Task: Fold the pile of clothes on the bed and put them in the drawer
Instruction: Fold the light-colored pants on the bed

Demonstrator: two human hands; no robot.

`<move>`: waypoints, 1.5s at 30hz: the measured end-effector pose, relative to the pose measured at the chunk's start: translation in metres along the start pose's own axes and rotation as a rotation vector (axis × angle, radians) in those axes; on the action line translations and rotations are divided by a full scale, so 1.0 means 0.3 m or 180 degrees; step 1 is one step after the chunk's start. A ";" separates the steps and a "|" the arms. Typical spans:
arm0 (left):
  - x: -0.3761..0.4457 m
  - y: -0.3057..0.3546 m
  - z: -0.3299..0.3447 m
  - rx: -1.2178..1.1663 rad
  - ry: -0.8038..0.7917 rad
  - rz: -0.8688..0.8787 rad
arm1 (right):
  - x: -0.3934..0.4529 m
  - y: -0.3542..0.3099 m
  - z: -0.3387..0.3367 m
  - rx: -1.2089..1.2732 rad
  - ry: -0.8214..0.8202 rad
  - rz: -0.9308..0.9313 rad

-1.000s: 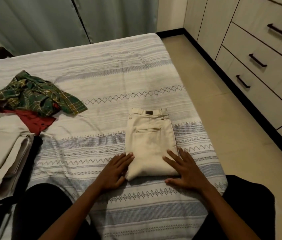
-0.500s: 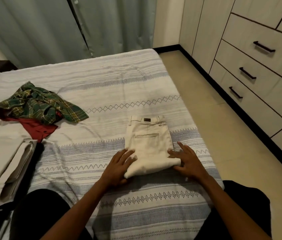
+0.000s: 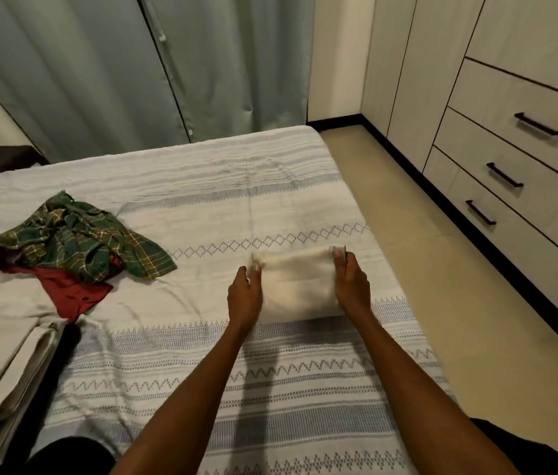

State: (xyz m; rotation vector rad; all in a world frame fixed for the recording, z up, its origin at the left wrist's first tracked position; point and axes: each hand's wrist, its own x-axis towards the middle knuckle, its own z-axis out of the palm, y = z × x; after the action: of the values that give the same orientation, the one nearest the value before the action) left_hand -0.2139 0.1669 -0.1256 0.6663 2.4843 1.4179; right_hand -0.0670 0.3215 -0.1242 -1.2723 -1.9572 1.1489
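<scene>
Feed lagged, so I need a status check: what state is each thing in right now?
Cream trousers: folded, held between both hands above the bed.
Left hand: grips trousers' left side.
Right hand: grips right side.
Green plaid shirt: crumpled, unfolded.
Red shirt: unfolded, partly under it.
Drawers: closed.

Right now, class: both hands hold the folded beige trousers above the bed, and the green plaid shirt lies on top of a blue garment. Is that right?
One detail is wrong: the head view shows the plaid shirt lying on a red garment, not blue. Both hands, left and right, do hold the folded trousers above the bed.
</scene>
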 end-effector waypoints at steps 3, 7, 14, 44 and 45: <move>0.069 -0.021 0.070 0.0237 0.0150 -0.0263 | 0.079 0.003 0.055 -0.0606 0.0143 0.0109; 0.098 -0.037 0.112 0.0811 0.0438 -0.0232 | 0.098 -0.003 0.130 -0.1809 -0.0017 -0.0858; 0.118 -0.171 0.180 0.1947 -0.0866 0.1379 | 0.116 0.196 0.218 -0.2301 -0.1277 -0.1095; 0.059 -0.251 0.020 0.2345 -0.1430 0.2415 | -0.059 0.299 -0.019 -0.1272 -0.0743 -0.1442; 0.044 -0.242 0.029 0.2342 -0.1219 0.2527 | -0.063 0.290 -0.018 -0.1085 -0.0670 -0.1275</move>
State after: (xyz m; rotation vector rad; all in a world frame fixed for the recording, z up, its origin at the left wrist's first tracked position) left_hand -0.2424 0.1480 -0.1915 1.9992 2.4530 0.3434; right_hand -0.0153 0.3232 -0.1970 -0.8729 -2.5033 0.7970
